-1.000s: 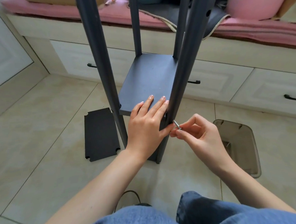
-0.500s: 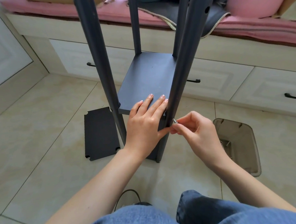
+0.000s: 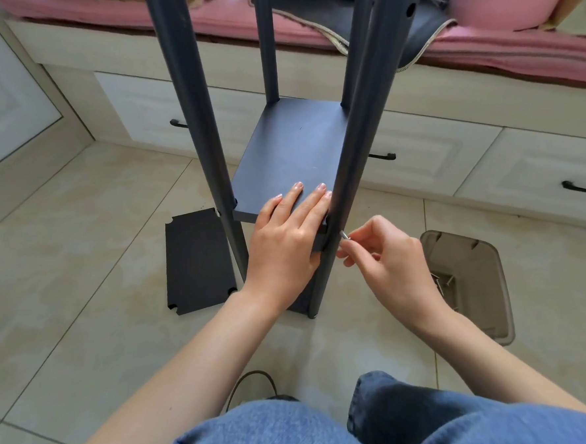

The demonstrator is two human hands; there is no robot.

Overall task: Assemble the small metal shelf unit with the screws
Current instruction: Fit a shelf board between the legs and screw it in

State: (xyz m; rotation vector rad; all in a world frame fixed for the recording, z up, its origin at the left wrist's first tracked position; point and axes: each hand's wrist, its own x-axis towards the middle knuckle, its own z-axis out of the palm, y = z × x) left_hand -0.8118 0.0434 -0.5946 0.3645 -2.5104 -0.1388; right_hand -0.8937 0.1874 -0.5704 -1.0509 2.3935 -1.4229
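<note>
Shelf unit (image 3: 291,160) stands upright on the pale tiled floor (image 3: 81,269), just in front of a run of cream drawers (image 3: 418,159) with dark handles. From my feed I count four dark grey posts rising out of frame, and one dark shelf panel (image 3: 287,153) set between them a little above the tiles. Left hand (image 3: 286,243) lies flat on the near edge of that panel, fingers straight and together, fingertips up against the near-right post (image 3: 355,142); the thumb is hidden behind the post, so I cannot tell how it sits. Right hand (image 3: 386,260) is curled narrow, pinching a small silver screw (image 3: 344,235) between thumb and forefinger, the screw's tip at the outer face of the near-right post, level with the panel edge. Whether it has entered a hole I cannot tell. A spare dark panel (image 3: 198,262) with notched corners lies flat on the tiles left of the unit, touching the near-left post's foot. Right of the unit, near the drawer fronts, a translucent brownish tray (image 3: 494,278) sits on the floor with a few loose screws in it. Above the drawers runs a bench with a pink cushion (image 3: 224,23) and a dark grey cloth (image 3: 421,42) draped over its edge. Blue denim knees (image 3: 297,431) fill the bottom of the view; a thin dark cord (image 3: 249,379) loops on the tiles just ahead of them.
</note>
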